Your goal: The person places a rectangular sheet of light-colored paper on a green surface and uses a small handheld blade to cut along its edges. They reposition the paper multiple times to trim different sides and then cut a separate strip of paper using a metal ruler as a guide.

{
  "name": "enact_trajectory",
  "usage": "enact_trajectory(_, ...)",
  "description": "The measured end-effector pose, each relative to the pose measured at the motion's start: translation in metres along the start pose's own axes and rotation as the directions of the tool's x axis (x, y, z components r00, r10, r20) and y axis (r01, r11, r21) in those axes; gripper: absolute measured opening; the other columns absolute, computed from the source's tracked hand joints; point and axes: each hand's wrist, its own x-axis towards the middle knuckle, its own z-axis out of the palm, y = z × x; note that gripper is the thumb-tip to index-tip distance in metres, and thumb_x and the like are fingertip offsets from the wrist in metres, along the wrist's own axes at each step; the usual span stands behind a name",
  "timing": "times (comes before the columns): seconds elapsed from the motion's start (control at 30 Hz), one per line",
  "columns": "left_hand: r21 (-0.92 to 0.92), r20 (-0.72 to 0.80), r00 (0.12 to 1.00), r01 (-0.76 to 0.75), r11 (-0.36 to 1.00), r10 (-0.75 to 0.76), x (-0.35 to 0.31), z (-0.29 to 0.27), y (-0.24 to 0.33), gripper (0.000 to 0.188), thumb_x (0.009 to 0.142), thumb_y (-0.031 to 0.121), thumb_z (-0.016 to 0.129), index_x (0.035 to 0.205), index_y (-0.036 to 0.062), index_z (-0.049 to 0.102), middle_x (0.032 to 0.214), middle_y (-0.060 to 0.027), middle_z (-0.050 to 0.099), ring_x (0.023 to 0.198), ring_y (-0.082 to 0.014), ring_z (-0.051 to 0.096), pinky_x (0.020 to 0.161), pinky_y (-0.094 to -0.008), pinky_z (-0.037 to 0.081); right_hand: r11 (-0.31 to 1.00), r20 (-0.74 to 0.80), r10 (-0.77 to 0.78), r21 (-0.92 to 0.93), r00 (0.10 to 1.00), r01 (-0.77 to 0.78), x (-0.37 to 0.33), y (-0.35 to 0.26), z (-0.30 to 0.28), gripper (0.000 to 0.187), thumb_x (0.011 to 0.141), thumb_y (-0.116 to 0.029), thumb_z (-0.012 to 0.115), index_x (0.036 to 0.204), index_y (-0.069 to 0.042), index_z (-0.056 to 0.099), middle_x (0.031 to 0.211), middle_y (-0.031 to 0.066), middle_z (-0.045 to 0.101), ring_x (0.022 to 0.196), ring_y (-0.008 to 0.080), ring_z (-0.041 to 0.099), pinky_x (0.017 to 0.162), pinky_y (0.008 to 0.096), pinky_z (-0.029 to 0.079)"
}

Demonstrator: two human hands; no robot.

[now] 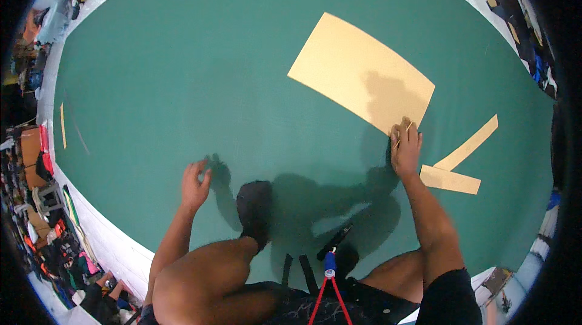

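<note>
where the wide green fabric sheet [182,82] spreads flat across the floor, a large tan paper pattern piece [351,67], four-sided and lying at a slant, sits up and to the right of middle, smooth and flat with a shadow across its lower right part. the right hand [405,148] rests on that piece's lowest corner, palm down, fingers bunched together at the edge and pressed on it, with what looks like a thin pale stick between the fingers, though it is too small to be sure; the forearm runs straight down toward the lower edge of the view. just to the right of that hand lie two narrow tan paper strips [461,161], one slanting upward and one lying nearly level, overlapping at one end. the left hand [195,184] is well apart from the pattern piece, set on the bare green fabric with fingers curled loosely and holding nothing. the person's bare knees come in from below, one black-socked foot [254,207] planted on the fabric between the hands. a slim black marker-like tool [334,241] lies near the right knee. a thin tan strip [62,126] lies at the fabric's far left edge, and heaps of clutter line the floor around.
</note>
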Motion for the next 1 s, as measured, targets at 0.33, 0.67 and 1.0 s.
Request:
enact_trajectory(0.33, 0.209, -0.063, 0.871, -0.466, 0.859, 0.488, 0.194, 0.046, 0.108, 0.059, 0.099, 0.037, 0.066, 0.149, 0.0100, 0.052, 0.151, -0.0255, 0.047, 0.141, -0.0471, 0.041, 0.119, -0.0561, 0.032, 0.982, 0.102, -0.036, 0.190, 0.994, 0.016, 0.012, -0.044, 0.003, 0.041, 0.098, -0.031, 0.068, 0.129, -0.005, 0.062, 0.153, 0.0170, 0.051, 0.146, 0.0428, 0.041, 0.118, 0.0635, 0.031)
enact_trajectory(0.67, 0.105, -0.009, 0.878, -0.476, 0.873, 0.479, 0.211, 0.072, 0.106, 0.062, 0.094, 0.047, 0.066, 0.147, 0.0161, 0.056, 0.159, -0.0279, 0.034, 0.150, -0.0482, 0.027, 0.123, -0.0632, 0.017, 0.957, 0.189, 0.154, 0.217, 0.970, -0.195, 0.019, -0.090, -0.014, 0.044, 0.094, -0.027, 0.072, 0.130, -0.006, 0.060, 0.153, 0.0214, 0.050, 0.147, 0.0464, 0.038, 0.120, 0.0617, 0.026)
enact_trajectory(1.0, 0.080, 0.044, 0.826, -0.564, 0.822, 0.562, 0.214, 0.067, 0.097, 0.052, 0.092, 0.040, 0.068, 0.142, 0.0252, 0.063, 0.159, -0.0277, 0.036, 0.149, -0.0538, 0.027, 0.121, -0.0685, 0.016, 0.961, -0.078, 0.169, 0.234, 0.982, -0.147, 0.037, -0.111, -0.004, 0.027, 0.093, -0.018, 0.072, 0.115, -0.004, 0.065, 0.132, 0.0203, 0.066, 0.124, 0.0426, 0.061, 0.109, 0.0517, 0.043)
